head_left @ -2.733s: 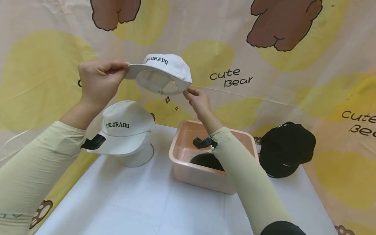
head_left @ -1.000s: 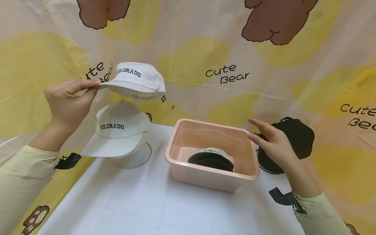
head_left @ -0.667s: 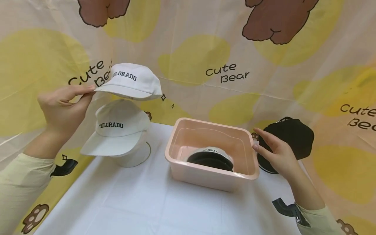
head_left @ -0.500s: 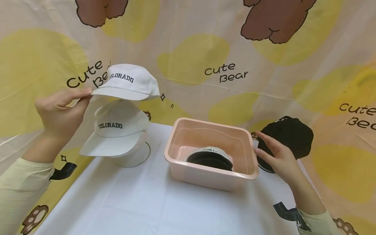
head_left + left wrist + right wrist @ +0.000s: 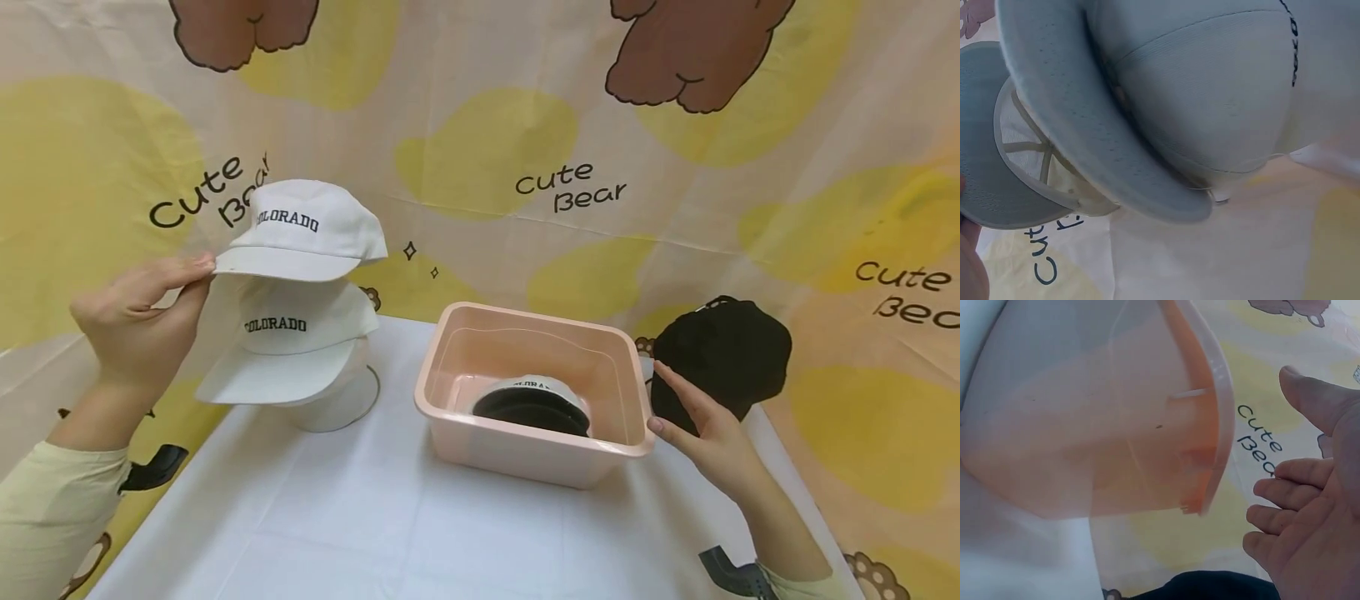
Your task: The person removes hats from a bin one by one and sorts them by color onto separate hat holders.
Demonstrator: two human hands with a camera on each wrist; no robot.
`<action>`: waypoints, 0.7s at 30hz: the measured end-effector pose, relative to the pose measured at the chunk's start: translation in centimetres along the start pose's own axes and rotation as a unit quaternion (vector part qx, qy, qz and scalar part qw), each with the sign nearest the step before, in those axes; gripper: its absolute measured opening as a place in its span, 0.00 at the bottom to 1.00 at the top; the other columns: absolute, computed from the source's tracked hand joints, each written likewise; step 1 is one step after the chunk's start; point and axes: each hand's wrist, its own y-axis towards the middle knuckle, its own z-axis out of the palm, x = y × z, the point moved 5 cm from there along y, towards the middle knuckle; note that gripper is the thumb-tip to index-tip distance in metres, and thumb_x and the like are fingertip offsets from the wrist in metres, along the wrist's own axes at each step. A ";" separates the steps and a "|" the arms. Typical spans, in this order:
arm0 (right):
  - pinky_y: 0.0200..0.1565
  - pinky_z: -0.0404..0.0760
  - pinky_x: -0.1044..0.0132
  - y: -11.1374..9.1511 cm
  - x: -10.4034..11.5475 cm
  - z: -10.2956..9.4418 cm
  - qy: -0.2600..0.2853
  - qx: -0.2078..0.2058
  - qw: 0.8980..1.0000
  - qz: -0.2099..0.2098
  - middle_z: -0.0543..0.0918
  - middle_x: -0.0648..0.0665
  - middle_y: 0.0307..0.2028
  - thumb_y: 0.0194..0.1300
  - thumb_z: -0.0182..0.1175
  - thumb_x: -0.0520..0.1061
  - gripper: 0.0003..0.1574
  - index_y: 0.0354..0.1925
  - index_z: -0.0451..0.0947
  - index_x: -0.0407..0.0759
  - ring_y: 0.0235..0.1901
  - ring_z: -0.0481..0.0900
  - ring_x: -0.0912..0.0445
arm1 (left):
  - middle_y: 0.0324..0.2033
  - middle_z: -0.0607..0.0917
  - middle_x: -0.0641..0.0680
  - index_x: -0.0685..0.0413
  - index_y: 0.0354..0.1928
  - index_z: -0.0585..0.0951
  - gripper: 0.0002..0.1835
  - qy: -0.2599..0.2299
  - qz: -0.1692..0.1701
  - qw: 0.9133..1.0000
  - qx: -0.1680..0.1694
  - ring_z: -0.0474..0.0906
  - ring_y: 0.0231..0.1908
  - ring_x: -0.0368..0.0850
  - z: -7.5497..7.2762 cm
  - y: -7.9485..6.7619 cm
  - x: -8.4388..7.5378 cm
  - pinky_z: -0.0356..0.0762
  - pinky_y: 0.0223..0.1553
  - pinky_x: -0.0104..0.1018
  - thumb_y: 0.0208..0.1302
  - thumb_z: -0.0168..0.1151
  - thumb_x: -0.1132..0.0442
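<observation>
Your left hand pinches the brim's edge on a white cap, held up at 10 o'clock in the head view, just above a second white cap on a stand; contact between caps unclear. The held cap's brim points to about 8 o'clock, long axis 8-to-2. Your right hand, thumb and fingers spread, hovers off the pink box's 4 o'clock corner, near a black cap.

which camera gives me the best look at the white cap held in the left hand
The head view: the held white cap shows its crown, brim and most of its lettering. The left wrist view catches its underside, partly hidden by the other cap; the right wrist view shows none of it.
</observation>
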 end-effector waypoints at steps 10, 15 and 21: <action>0.64 0.61 0.24 -0.8 -1.8 1.5 0.024 0.020 0.999 0.008 0.55 0.39 0.80 0.66 0.70 0.43 0.55 0.81 0.52 0.60 0.76 0.52 0.31 | 0.29 0.90 0.64 0.72 0.24 0.88 0.02 -0.022 0.021 1.000 -0.008 0.90 0.38 0.36 -1.6 -2.4 1.4 0.84 0.50 0.28 0.52 0.73 0.78; 0.69 0.62 0.34 -1.2 -2.2 2.1 0.017 0.021 1.000 -0.002 0.56 0.41 0.80 0.65 0.71 0.42 0.57 0.81 0.51 0.61 0.78 0.53 0.40 | 0.30 0.90 0.64 0.72 0.24 0.88 0.02 -0.019 0.022 0.999 -0.015 0.90 0.38 0.37 -2.4 -3.5 1.5 0.84 0.51 0.29 0.51 0.73 0.79; 0.62 0.56 0.86 -1.5 -2.3 2.5 0.031 0.020 0.999 -0.030 0.56 0.41 0.80 0.64 0.71 0.40 0.57 0.81 0.52 0.59 0.74 0.52 0.72 | 0.29 0.90 0.64 0.72 0.25 0.88 0.02 -0.002 0.027 0.999 -0.025 0.90 0.38 0.36 -3.2 -4.5 0.7 0.83 0.50 0.27 0.51 0.74 0.78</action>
